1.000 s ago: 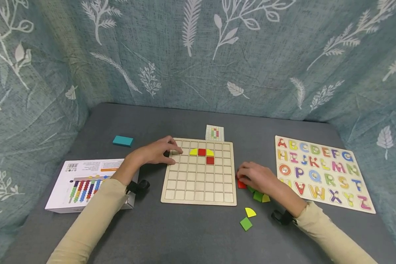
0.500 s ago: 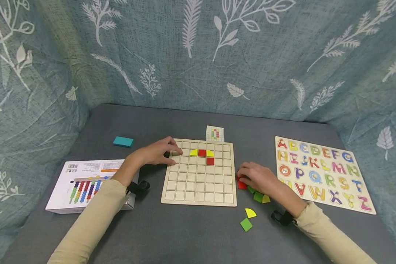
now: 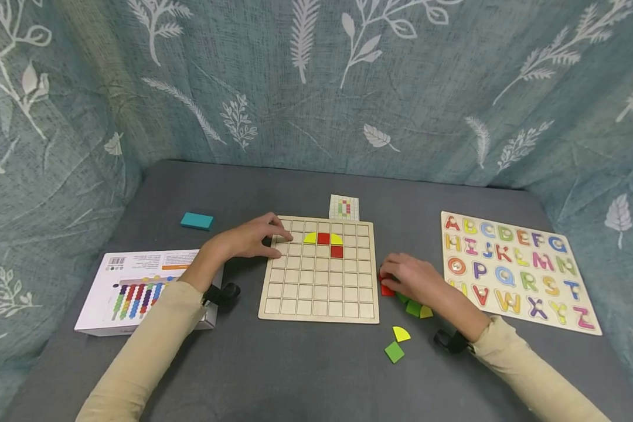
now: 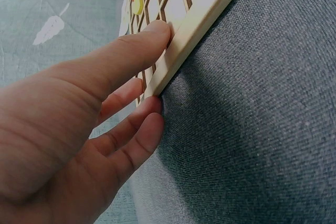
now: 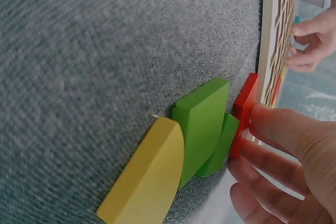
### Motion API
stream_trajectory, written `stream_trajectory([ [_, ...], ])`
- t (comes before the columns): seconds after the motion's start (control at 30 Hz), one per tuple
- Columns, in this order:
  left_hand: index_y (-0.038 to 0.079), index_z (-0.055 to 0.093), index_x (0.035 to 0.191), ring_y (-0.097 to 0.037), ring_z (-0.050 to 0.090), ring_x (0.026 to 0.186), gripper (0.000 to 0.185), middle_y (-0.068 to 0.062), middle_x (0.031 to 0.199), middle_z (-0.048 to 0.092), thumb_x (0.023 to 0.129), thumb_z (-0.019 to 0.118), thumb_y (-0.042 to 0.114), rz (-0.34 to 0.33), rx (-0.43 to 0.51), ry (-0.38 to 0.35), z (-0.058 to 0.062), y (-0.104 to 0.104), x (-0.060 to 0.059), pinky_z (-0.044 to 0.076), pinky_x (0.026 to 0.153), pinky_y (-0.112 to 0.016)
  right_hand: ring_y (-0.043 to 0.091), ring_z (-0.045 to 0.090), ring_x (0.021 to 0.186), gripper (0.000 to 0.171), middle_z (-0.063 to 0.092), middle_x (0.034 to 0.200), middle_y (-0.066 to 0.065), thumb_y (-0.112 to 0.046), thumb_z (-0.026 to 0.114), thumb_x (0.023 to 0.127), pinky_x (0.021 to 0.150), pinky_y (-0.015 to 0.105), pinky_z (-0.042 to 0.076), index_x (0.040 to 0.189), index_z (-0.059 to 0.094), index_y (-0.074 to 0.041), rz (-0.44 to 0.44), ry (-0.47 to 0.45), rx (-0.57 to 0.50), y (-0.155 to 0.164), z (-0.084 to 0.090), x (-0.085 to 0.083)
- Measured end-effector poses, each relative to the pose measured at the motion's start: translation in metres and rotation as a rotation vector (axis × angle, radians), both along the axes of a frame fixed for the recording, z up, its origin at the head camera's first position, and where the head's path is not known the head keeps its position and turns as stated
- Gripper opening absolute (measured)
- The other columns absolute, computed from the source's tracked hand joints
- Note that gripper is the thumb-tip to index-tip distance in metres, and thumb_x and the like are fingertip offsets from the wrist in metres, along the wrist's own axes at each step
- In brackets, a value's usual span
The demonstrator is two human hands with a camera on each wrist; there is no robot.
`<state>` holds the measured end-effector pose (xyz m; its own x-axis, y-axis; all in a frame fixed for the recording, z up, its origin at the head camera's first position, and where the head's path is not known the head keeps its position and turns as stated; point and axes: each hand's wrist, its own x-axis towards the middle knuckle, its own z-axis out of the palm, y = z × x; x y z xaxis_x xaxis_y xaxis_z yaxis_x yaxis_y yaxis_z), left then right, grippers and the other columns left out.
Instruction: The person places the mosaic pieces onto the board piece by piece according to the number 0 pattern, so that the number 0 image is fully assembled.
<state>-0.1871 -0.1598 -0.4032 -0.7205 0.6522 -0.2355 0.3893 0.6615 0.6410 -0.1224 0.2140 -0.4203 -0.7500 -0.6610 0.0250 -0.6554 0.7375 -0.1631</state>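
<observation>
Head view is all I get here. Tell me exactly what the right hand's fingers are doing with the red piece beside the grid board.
Observer: In the right wrist view, the right hand pinches the red piece by its edge; the piece stands tilted on its side.
Operator: Report what sits against that piece.
Observer: A green piece leans right beside it, and a yellow piece lies against the green one.
Operator: Now the left hand. Say how it meets the board.
Observer: In the left wrist view, the left hand lies with one straight fingertip on top of the grid board rim and the lower fingers against the board's side edge, on the grey cloth.
</observation>
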Motion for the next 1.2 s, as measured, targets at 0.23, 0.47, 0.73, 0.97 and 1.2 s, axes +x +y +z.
stream_trajectory([
  [0.23,0.007,0.061,0.13,-0.034,0.051,0.116,0.041,-0.014,0.127,0.044,0.09,0.069,0.013,-0.003,-0.011,0.002,-0.001,0.0,0.001,0.045,0.095,-0.047,0.016,0.059,0.081,0.006,0.065,0.095,0.0,-0.017,0.074,0.086,0.062,0.026,0.049,0.091,0.069,-0.016,-0.005,0.014,0.013,0.0,-0.001,0.001],
  [0.47,0.007,0.061,0.13,-0.03,0.051,0.108,0.041,-0.014,0.126,0.044,0.09,0.07,0.013,-0.005,-0.02,0.003,0.0,0.0,0.001,0.045,0.09,-0.042,0.016,0.059,0.078,0.007,0.064,0.091,0.001,-0.015,0.073,0.087,0.06,0.026,0.048,0.093,0.07,-0.014,-0.016,0.029,0.02,-0.001,-0.001,0.0],
  [0.73,0.007,0.061,0.13,-0.031,0.052,0.11,0.042,-0.014,0.126,0.044,0.09,0.069,0.014,-0.003,-0.025,0.006,0.0,0.0,0.001,0.045,0.092,-0.044,0.019,0.061,0.082,0.016,0.065,0.094,0.003,-0.008,0.074,0.085,0.056,0.027,0.05,0.099,0.072,-0.016,0.025,0.11,0.003,-0.002,-0.004,-0.001],
  [0.97,0.008,0.061,0.131,-0.034,0.052,0.116,0.042,-0.015,0.128,0.044,0.09,0.069,0.015,0.004,-0.028,-0.005,0.001,-0.001,0.0,0.046,0.095,-0.047,0.021,0.063,0.08,0.016,0.065,0.096,0.004,-0.011,0.073,0.086,0.057,0.032,0.053,0.101,0.073,-0.015,-0.014,0.115,0.023,0.0,-0.003,-0.006],
  [1.2,0.008,0.06,0.132,-0.036,0.051,0.118,0.043,-0.015,0.13,0.043,0.091,0.069,0.015,0.004,-0.02,-0.016,0.001,-0.001,0.0,0.045,0.096,-0.048,0.021,0.06,0.077,0.013,0.064,0.095,0.008,-0.01,0.074,0.085,0.065,0.032,0.051,0.098,0.074,-0.01,0.01,0.026,-0.045,0.004,-0.002,-0.011],
])
